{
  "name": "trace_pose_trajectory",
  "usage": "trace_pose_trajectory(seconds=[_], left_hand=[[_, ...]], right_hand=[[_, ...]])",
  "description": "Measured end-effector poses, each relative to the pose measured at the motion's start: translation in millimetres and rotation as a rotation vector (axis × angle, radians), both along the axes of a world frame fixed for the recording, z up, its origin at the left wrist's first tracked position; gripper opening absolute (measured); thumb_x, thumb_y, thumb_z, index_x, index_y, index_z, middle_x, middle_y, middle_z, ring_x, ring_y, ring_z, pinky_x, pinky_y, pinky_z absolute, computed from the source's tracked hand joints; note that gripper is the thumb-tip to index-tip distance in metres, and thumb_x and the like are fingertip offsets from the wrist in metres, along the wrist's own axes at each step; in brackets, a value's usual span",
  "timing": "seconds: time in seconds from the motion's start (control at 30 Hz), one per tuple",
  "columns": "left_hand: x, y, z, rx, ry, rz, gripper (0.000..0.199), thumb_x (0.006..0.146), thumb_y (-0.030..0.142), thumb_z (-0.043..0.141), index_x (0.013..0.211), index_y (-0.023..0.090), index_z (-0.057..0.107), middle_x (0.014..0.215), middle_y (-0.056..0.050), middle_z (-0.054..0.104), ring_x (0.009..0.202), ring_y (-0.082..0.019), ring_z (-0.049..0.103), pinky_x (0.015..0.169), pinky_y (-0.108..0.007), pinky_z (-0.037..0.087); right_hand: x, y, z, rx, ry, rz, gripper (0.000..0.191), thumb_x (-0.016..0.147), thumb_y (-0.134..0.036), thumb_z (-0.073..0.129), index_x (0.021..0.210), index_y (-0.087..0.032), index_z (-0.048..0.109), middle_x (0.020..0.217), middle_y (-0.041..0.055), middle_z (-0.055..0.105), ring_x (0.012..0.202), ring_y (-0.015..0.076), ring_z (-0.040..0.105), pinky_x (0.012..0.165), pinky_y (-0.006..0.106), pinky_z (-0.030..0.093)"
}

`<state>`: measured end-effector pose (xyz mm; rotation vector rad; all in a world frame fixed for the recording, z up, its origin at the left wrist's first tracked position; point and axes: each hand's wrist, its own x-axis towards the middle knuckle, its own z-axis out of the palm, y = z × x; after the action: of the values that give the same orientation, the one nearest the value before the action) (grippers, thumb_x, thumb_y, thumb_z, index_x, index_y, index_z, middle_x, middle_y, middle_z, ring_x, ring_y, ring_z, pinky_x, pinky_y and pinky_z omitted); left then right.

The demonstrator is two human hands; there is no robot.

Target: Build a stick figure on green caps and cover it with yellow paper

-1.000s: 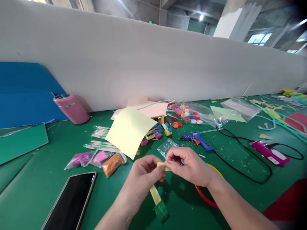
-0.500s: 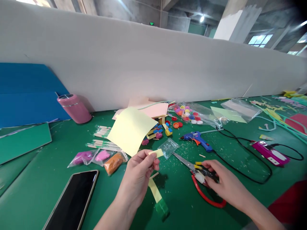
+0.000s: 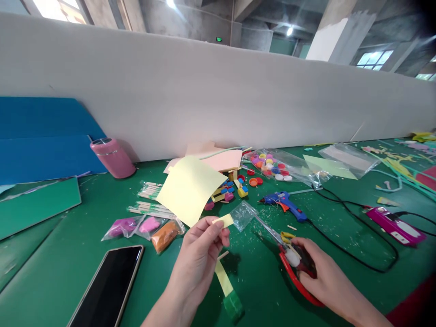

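Observation:
My left hand (image 3: 200, 252) pinches a small pale yellow paper strip (image 3: 223, 221) between thumb and fingertips. To its right, my right hand (image 3: 323, 272) is closed on the red-handled scissors (image 3: 297, 279), whose silver blades point up and left. A yellow and black handle (image 3: 288, 235) shows right by the scissors; what tool it belongs to is partly hidden. Below my left hand lies another pale yellow strip (image 3: 224, 280) with a green piece (image 3: 233, 305) at its lower end. A clear plastic wrapper (image 3: 243, 215) lies just beyond the left fingertips.
A large yellow sheet (image 3: 190, 188) covers part of the wrapped sticks (image 3: 153, 207). Clay packets (image 3: 165, 236), a phone (image 3: 107, 286) and a pink tumbler (image 3: 113, 159) are left. A blue glue gun (image 3: 284, 204), its cable and bagged colourful caps (image 3: 272, 164) sit beyond my right hand.
My right hand has closed around the scissors' handle and shifted slightly right; the scissors have tilted up from the table. My left hand still pinches the strip. The view has shifted a little.

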<state>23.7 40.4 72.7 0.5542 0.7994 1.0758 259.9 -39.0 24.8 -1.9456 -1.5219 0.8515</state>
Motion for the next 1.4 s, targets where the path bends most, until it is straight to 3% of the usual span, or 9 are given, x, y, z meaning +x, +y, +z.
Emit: trace_pose_trajectory(seconds=[0.1, 0.17, 0.33, 0.43, 0.6, 0.83, 1.0, 1.2, 1.4], left_hand=[[0, -1, 2.7, 0.000, -0.016, 0.022, 0.009, 0.069, 0.020, 0.068, 0.067, 0.015, 0.060, 0.055, 0.003, 0.058, 0.056, -0.007, 0.054, 0.059, -0.017, 0.043], [-1, -1, 4.8, 0.006, -0.012, 0.042, 0.009, 0.069, 0.020, 0.068, 0.067, 0.015, 0.061, 0.056, 0.002, 0.059, 0.057, -0.007, 0.055, 0.061, -0.018, 0.044], [-2, 0, 9.2, -0.027, -0.011, 0.140, 0.013, 0.063, 0.021, 0.073, 0.067, 0.015, 0.061, 0.063, 0.000, 0.064, 0.063, -0.010, 0.059, 0.066, -0.021, 0.047], [-3, 1, 9.3, -0.032, 0.002, 0.189, 0.015, 0.061, 0.021, 0.074, 0.065, 0.016, 0.061, 0.068, -0.001, 0.066, 0.074, -0.013, 0.062, 0.070, -0.023, 0.048], [-4, 1, 6.6, 0.014, 0.007, 0.200, 0.014, 0.061, 0.022, 0.074, 0.064, 0.016, 0.061, 0.074, -0.001, 0.067, 0.076, -0.015, 0.063, 0.077, -0.027, 0.048], [-2, -1, 5.6, 0.018, 0.039, 0.167, 0.012, 0.063, 0.022, 0.073, 0.065, 0.015, 0.063, 0.072, -0.001, 0.065, 0.074, -0.012, 0.061, 0.082, -0.026, 0.046], [-1, -1, 3.3, 0.019, 0.068, 0.132, 0.010, 0.064, 0.022, 0.072, 0.064, 0.016, 0.064, 0.073, -0.001, 0.066, 0.075, -0.012, 0.060, 0.081, -0.023, 0.045], [1, 0, 3.4, 0.021, 0.077, 0.121, 0.011, 0.063, 0.022, 0.073, 0.062, 0.016, 0.064, 0.074, -0.001, 0.066, 0.078, -0.013, 0.060, 0.081, -0.024, 0.044], [2, -1, 3.5, 0.009, 0.079, 0.112, 0.011, 0.063, 0.020, 0.073, 0.061, 0.017, 0.063, 0.074, 0.000, 0.067, 0.078, -0.013, 0.060, 0.078, -0.022, 0.043]], right_hand=[[-27, 0, 12.7, 0.044, 0.370, -0.030, 0.037, 0.070, -0.031, 0.056, 0.105, -0.021, 0.049, 0.095, 0.0064, 0.061, 0.081, 0.0211, 0.060, 0.071, 0.029, 0.048], [-43, -1, 14.8, 0.003, 0.562, -0.029, 0.043, 0.071, -0.037, 0.061, 0.108, -0.021, 0.047, 0.082, 0.0024, 0.058, 0.067, 0.0160, 0.056, 0.060, 0.025, 0.047], [-64, 8, -4.6, -0.190, 0.874, 0.012, 0.057, 0.062, -0.045, 0.072, 0.111, -0.028, 0.048, 0.065, -0.0043, 0.045, 0.045, 0.0081, 0.042, 0.041, 0.021, 0.034], [-71, 21, -15.7, -0.265, 0.920, 0.014, 0.045, 0.062, -0.052, 0.069, 0.097, -0.026, 0.056, 0.063, -0.0024, 0.047, 0.046, 0.0110, 0.047, 0.042, 0.023, 0.037], [-81, 35, -16.5, -0.376, 0.934, 0.076, 0.030, 0.068, -0.050, 0.063, 0.071, -0.021, 0.057, 0.055, -0.0021, 0.046, 0.044, 0.0097, 0.045, 0.039, 0.020, 0.035], [-84, 31, -21.7, -0.407, 0.995, -0.012, 0.036, 0.062, -0.050, 0.067, 0.075, -0.018, 0.056, 0.067, 0.0000, 0.053, 0.046, 0.0065, 0.047, 0.041, 0.018, 0.036], [-86, 25, -26.4, -0.385, 0.975, -0.049, 0.037, 0.066, -0.052, 0.064, 0.083, -0.020, 0.058, 0.066, -0.0004, 0.055, 0.045, 0.0065, 0.048, 0.039, 0.017, 0.034], [-92, 18, -37.1, -0.322, 0.994, -0.005, 0.050, 0.072, -0.068, 0.047, 0.091, -0.022, 0.055, 0.058, -0.0016, 0.050, 0.047, 0.0109, 0.054, 0.039, 0.019, 0.041], [-93, 13, -51.0, -0.291, 1.003, 0.010, 0.054, 0.063, -0.065, 0.061, 0.097, -0.024, 0.054, 0.059, -0.0009, 0.050, 0.059, 0.0177, 0.062, 0.046, 0.024, 0.048]])
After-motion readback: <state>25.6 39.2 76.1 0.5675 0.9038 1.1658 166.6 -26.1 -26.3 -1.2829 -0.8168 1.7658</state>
